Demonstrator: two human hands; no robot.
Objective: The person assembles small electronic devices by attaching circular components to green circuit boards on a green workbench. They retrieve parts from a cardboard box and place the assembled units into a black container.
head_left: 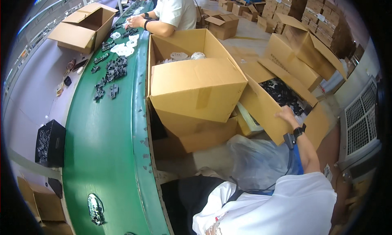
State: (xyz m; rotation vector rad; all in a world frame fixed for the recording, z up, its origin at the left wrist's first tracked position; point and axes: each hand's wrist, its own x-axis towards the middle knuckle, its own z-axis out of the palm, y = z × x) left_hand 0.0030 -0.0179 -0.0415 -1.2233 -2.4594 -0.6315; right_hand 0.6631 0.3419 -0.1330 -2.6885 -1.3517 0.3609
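Our right hand (288, 115) grasps brown cardboard flap (264, 111), fingers (280, 112) bent over it; small black plastic parts (281, 93) lie beyond. Left fingers: we cannot tell. Far right: stacked brown boxes (330, 33), white label (321, 17) unreadable.

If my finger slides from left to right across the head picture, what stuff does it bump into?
Black bin, green belt, big brown box, right hand, wire grille.

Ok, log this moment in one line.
right hand: touching carton flap | left hand: out of view | open carton: black parts | green belt: dark parts and white parts
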